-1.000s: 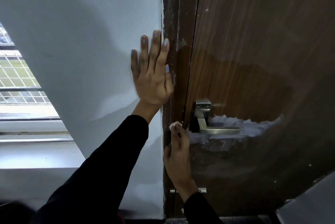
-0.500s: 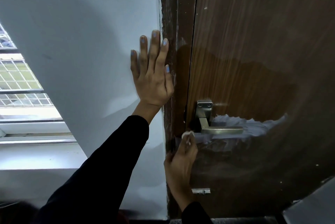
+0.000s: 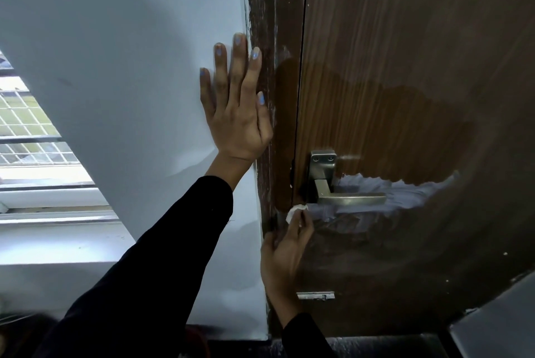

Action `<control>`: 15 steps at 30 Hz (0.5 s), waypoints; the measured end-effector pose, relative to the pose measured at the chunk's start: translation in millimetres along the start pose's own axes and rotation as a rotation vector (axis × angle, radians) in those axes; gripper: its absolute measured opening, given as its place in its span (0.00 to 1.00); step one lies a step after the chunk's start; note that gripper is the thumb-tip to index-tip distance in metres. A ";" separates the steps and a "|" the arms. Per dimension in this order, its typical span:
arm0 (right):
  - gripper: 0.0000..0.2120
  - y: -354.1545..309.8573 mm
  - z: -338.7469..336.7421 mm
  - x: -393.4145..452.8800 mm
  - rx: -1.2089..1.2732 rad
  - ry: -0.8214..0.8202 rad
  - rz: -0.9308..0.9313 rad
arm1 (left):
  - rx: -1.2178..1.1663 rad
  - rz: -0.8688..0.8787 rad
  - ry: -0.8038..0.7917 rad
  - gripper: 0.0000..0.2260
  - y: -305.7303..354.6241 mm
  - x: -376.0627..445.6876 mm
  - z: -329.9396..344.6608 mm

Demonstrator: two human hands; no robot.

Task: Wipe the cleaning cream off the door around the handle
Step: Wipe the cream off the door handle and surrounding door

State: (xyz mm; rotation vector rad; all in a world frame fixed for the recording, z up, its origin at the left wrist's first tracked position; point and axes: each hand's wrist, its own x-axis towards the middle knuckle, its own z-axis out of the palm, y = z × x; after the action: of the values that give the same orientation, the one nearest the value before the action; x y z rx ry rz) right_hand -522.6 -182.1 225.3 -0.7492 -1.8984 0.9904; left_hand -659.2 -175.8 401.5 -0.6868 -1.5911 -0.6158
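Cream: a pale smear across the brown door, spread behind and right of the handle, thinning into streaks below it.
Handle: metal lever (pointing right), its plate near the door's left edge.
Right hand: fingers pinched shut on a small white wipe, pressed to the door just left of and below the lever.
Left hand: flat and open, fingers spread, holding nothing, braced on the white wall beside the frame.
Sleeves: black.

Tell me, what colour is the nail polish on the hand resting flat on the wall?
Light blue, on the left hand; the head camera, the only view, shows it.
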 end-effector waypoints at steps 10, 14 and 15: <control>0.33 30.9 5.2 -11.4 -0.111 -0.128 -0.217 | 0.007 -0.006 -0.001 0.22 -2.2 -0.9 3.0; 0.31 32.2 17.0 -14.0 -0.125 -0.098 -0.209 | 0.006 -0.002 -0.007 0.22 -2.9 -1.1 3.2; 0.30 34.2 18.1 -14.7 -0.159 -0.112 -0.231 | 0.004 0.000 -0.005 0.22 -2.5 -1.0 2.8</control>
State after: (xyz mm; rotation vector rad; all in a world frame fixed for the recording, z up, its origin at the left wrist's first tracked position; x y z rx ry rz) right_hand -527.6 -182.6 184.2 -0.5572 -2.1250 0.7583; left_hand -662.8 -175.6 400.2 -0.6857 -1.5968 -0.6113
